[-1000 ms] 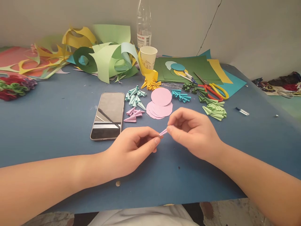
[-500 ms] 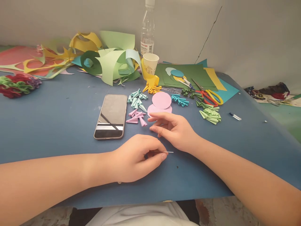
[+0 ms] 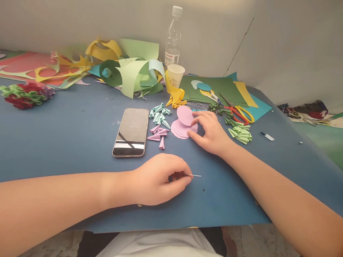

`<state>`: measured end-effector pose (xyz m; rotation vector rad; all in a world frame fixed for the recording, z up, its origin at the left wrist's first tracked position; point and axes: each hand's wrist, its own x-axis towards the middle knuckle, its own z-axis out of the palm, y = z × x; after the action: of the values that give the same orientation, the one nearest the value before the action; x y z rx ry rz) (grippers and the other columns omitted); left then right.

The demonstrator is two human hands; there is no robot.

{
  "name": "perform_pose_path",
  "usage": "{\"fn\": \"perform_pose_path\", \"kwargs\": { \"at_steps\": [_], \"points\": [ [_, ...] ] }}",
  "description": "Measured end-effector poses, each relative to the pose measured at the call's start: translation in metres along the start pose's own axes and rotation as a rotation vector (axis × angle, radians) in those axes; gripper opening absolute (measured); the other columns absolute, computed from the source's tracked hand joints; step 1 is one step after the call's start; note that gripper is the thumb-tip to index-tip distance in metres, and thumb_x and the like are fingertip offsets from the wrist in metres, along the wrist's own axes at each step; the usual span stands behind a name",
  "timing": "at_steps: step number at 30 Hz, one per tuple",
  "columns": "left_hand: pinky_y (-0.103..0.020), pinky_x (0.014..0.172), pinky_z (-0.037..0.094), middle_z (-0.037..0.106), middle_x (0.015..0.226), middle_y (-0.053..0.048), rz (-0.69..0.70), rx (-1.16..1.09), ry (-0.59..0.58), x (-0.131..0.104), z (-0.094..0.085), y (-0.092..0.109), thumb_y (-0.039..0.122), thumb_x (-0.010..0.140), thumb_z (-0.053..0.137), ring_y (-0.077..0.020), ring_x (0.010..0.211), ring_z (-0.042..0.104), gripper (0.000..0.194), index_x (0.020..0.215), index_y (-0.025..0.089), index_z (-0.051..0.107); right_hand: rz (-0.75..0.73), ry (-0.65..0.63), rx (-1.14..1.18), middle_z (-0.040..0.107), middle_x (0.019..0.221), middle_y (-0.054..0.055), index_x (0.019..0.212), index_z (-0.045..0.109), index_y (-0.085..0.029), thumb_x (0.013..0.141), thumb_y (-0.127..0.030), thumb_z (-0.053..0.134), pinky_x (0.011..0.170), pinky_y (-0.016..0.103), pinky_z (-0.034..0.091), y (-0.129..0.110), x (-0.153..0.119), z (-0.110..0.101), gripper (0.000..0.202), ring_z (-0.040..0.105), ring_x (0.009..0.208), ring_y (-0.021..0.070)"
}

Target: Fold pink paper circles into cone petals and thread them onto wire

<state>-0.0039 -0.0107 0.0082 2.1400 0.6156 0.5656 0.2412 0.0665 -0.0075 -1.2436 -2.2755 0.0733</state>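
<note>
Head view: left hand point(image 3: 158, 184) pinches a needle point(image 3: 193, 175); right hand point(image 3: 211, 132), fingers spread, lifts a disc point(image 3: 185, 115) off the stack point(image 3: 179, 130). Pink cones point(image 3: 158, 134) lie finished beside it; several discs remain unrolled.

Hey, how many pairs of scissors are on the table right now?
2. A red-and-yellow pair lies on the blue table beside the green cones, and a small white-handled pair lies on the dark green paper. Paper scraps may hide others.
</note>
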Motion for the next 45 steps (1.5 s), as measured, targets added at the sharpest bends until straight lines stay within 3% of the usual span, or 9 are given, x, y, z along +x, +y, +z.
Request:
{"fn": "perform_pose_path", "kwargs": {
  "at_steps": [6,16,23,29,32,35,37,39,45],
  "points": [
    [-0.024,0.063,0.045,0.072,0.075,-0.004,0.003,0.011,-0.008,0.000,0.000,-0.001,0.021,0.097,0.057,-0.0137,0.067,0.059,0.019,0.092,0.016,0.075,-0.079,-0.014,-0.018,0.069,0.136,0.014,0.091,0.067,-0.022,0.092,-0.024,0.067,0.115,0.058,0.042,-0.008,-0.001,0.003,0.002,0.049,0.134,0.0378],
    [-0.025,0.063,0.046,0.070,0.074,-0.003,0.003,0.000,-0.003,0.002,0.000,0.001,0.019,0.095,0.058,-0.0140,0.066,0.058,0.017,0.090,0.018,0.074,0.031,-0.061,0.045,0.074,0.121,0.017,0.111,0.063,-0.019,0.088,-0.036,0.075,0.099,0.054,0.053,-0.008,0.003,0.005,0.031,0.062,0.120,0.0371],
    [-0.025,0.062,0.046,0.071,0.078,-0.003,-0.073,-0.068,0.006,0.000,0.001,0.001,0.021,0.094,0.060,-0.0135,0.067,0.059,0.014,0.099,0.018,0.073,-0.002,-0.041,-0.065,0.076,0.105,0.019,0.106,0.066,-0.016,0.101,-0.031,0.057,0.084,0.046,0.054,-0.013,0.006,0.006,0.018,0.068,0.100,0.0350],
    [-0.026,0.068,0.049,0.062,0.095,-0.001,-0.242,-0.459,0.216,-0.002,0.006,-0.006,0.026,0.106,0.047,-0.0130,0.074,0.056,0.037,0.143,0.028,0.046,0.006,0.049,-0.040,0.077,0.105,0.016,0.120,0.064,-0.017,0.104,-0.021,0.044,0.080,0.042,0.054,-0.007,0.004,0.009,0.025,0.071,0.094,0.0311],
    [-0.024,0.063,0.047,0.059,0.108,-0.002,-0.319,-0.590,0.318,-0.002,0.007,-0.010,0.030,0.109,0.044,-0.0114,0.076,0.057,0.033,0.141,0.035,0.049,-0.001,0.090,-0.013,0.078,0.104,0.013,0.110,0.068,-0.019,0.103,-0.019,0.047,0.080,0.041,0.055,-0.007,0.003,0.007,0.022,0.072,0.093,0.0292],
    [-0.022,0.058,0.046,0.056,0.118,-0.003,-0.367,-0.608,0.309,-0.003,0.006,-0.010,0.035,0.107,0.051,-0.0111,0.079,0.058,0.030,0.137,0.036,0.054,0.017,0.227,0.034,0.076,0.108,0.013,0.103,0.071,-0.021,0.101,-0.021,0.053,0.077,0.039,0.056,-0.013,0.000,0.002,0.019,0.071,0.098,0.0271],
    [-0.022,0.058,0.047,0.055,0.121,-0.003,-0.370,-0.641,0.310,-0.002,0.004,-0.008,0.037,0.104,0.058,-0.0105,0.081,0.059,0.034,0.137,0.038,0.053,0.040,0.374,0.070,0.073,0.089,0.008,0.095,0.075,-0.022,0.097,-0.021,0.062,0.064,0.035,0.052,-0.021,-0.003,-0.002,0.014,0.067,0.078,0.0229],
    [-0.020,0.057,0.046,0.054,0.118,-0.001,-0.355,-0.702,0.364,-0.001,0.002,-0.006,0.034,0.102,0.064,-0.0086,0.079,0.058,0.038,0.137,0.039,0.051,-0.005,0.402,0.100,0.069,0.069,0.001,0.093,0.077,-0.022,0.095,-0.017,0.064,0.059,0.032,0.049,-0.030,-0.008,-0.006,0.013,0.061,0.060,0.0180],
    [-0.018,0.062,0.046,0.056,0.110,0.002,-0.303,-0.791,0.486,0.002,-0.001,-0.005,0.025,0.100,0.067,-0.0052,0.073,0.056,0.044,0.136,0.042,0.048,-0.176,0.425,0.086,0.067,0.063,0.000,0.097,0.076,-0.023,0.093,-0.010,0.066,0.054,0.030,0.043,-0.043,-0.017,-0.011,0.017,0.059,0.055,0.0160]
  ]
}}
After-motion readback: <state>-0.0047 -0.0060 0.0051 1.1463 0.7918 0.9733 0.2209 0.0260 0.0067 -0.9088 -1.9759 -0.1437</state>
